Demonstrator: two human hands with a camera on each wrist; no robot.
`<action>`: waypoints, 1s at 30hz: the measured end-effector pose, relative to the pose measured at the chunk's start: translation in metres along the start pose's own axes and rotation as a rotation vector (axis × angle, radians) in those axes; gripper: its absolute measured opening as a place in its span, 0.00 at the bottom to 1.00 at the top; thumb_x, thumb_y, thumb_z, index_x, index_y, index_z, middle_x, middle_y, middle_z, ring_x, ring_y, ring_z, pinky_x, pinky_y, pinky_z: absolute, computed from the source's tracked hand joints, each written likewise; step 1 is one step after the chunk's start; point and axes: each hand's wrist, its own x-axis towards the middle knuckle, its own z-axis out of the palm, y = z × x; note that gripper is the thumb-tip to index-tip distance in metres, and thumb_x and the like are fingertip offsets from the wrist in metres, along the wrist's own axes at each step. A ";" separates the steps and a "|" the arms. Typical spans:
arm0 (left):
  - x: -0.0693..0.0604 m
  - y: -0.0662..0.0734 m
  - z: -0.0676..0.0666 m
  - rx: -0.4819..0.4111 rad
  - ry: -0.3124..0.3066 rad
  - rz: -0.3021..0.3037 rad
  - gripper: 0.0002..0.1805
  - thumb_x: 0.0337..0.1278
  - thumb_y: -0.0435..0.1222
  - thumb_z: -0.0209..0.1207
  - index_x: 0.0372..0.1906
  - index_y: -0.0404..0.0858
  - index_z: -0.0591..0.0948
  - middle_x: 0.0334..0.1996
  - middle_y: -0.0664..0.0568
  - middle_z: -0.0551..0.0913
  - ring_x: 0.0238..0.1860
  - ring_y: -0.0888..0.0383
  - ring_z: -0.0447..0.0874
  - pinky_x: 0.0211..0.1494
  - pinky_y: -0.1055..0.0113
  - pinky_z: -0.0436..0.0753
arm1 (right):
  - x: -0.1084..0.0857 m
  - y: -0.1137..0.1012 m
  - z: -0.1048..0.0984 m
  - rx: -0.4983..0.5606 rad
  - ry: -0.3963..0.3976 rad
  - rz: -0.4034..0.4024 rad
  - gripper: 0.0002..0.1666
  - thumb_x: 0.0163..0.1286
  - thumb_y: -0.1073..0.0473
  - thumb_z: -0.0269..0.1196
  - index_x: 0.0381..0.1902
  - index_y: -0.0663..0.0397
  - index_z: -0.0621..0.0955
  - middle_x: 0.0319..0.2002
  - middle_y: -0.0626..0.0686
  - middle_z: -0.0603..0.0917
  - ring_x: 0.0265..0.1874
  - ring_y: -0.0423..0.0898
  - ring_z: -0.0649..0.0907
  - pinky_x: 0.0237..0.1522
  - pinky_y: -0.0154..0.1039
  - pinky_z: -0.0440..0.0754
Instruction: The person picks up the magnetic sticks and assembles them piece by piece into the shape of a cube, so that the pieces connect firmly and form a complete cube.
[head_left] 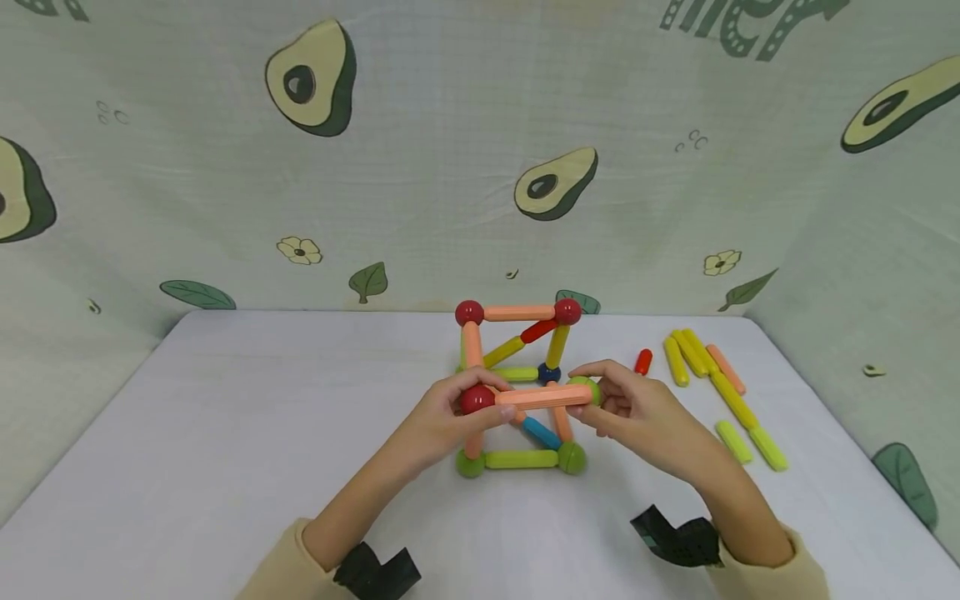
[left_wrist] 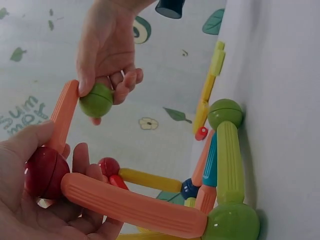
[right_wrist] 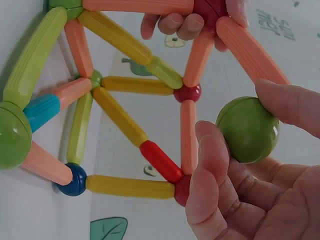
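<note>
Frame: the stick-and-ball frame (head_left: 517, 374) stands on the white table (head_left: 225, 433); a blue piece (head_left: 541, 432) belongs to a diagonal across its base, probably there to brace it against skewing.
Red ball (head_left: 477, 399): forms the frame's near upper left corner, on top of an orange upright (head_left: 472, 446).
Left hand (head_left: 448, 421): curls its thumb and fingers round the red ball, seemingly to steady that corner of the frame against pressure from the other side.
Orange stick (head_left: 543, 397): runs roughly level from the red ball along the frame's near upper edge.
Green ball (head_left: 585, 390): sits at the orange stick's right end, above the frame's near lower right ball (head_left: 572, 458). No upright shows between the two, so this end appears to need a hand's support. The thumb covers part of the meeting point; whether stick and ball are joined cannot be told.
Right hand (head_left: 651, 417): pinches the green ball between thumb and fingers, likely because a round thing would slip without pressure from opposite sides.
Loose sticks: lie right of the frame, a red stick (head_left: 643, 361) nearest it, yellow sticks (head_left: 676, 361) and a lime stick (head_left: 733, 442) farther out, presumably within the right hand's reach.
</note>
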 end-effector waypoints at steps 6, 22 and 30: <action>-0.003 -0.001 0.004 0.000 0.004 0.049 0.16 0.74 0.38 0.63 0.57 0.31 0.79 0.48 0.34 0.86 0.46 0.54 0.85 0.52 0.61 0.87 | -0.006 0.006 -0.007 0.000 0.023 -0.025 0.27 0.76 0.62 0.67 0.69 0.64 0.75 0.33 0.50 0.81 0.30 0.44 0.82 0.33 0.36 0.82; 0.004 -0.008 -0.010 0.053 0.091 0.055 0.13 0.75 0.34 0.61 0.55 0.30 0.77 0.39 0.41 0.84 0.40 0.54 0.83 0.45 0.68 0.84 | -0.002 0.014 -0.002 0.081 0.023 -0.115 0.29 0.78 0.65 0.64 0.74 0.64 0.72 0.44 0.53 0.83 0.38 0.43 0.85 0.42 0.34 0.86; 0.002 -0.006 -0.010 0.053 0.025 0.035 0.14 0.75 0.35 0.62 0.56 0.30 0.77 0.44 0.35 0.85 0.42 0.53 0.85 0.51 0.58 0.88 | -0.004 0.011 0.001 -0.036 0.069 -0.060 0.30 0.77 0.60 0.67 0.73 0.60 0.74 0.45 0.50 0.84 0.39 0.42 0.84 0.42 0.34 0.85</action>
